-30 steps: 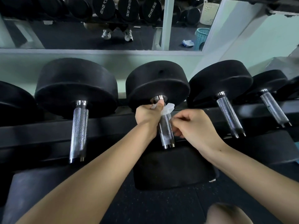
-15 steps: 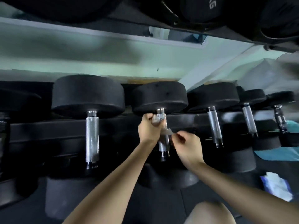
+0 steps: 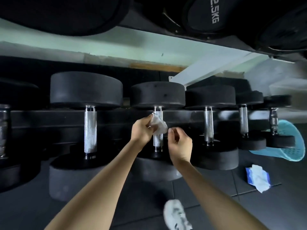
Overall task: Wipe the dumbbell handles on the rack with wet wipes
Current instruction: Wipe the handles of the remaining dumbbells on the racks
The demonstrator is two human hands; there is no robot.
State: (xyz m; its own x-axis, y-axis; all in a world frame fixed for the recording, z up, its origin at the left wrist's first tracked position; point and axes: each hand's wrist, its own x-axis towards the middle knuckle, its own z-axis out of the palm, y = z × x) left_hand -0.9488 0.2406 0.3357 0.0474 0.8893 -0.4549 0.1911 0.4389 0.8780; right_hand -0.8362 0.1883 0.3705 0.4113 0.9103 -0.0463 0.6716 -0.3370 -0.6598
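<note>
Crumpled white wet wipe (image 3: 159, 125) gripped by left hand (image 3: 142, 131), pressed to upper part of knurled chrome handle (image 3: 157, 140) of middle black rubber dumbbell (image 3: 157, 95) on black metal rack (image 3: 49, 118). Right hand (image 3: 180, 144) just right of handle, fingers (image 3: 172, 130) curled at wipe's edge; contact unclear. On black rubber floor (image 3: 216, 205), right side: blue-and-white wipe packet (image 3: 257, 177), tilted turquoise plastic basket (image 3: 294, 145). White sneaker (image 3: 176, 214) at bottom.

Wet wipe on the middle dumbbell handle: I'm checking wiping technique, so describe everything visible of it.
The crumpled white wet wipe looks thin and slightly translucent, bunched in soft folds. It lies against the upper half of the knurled chrome dumbbell handle, hiding its front. The left hand pinches its left side; the right hand holds curled fingertips at its right edge, contact too blurred to confirm.
</note>
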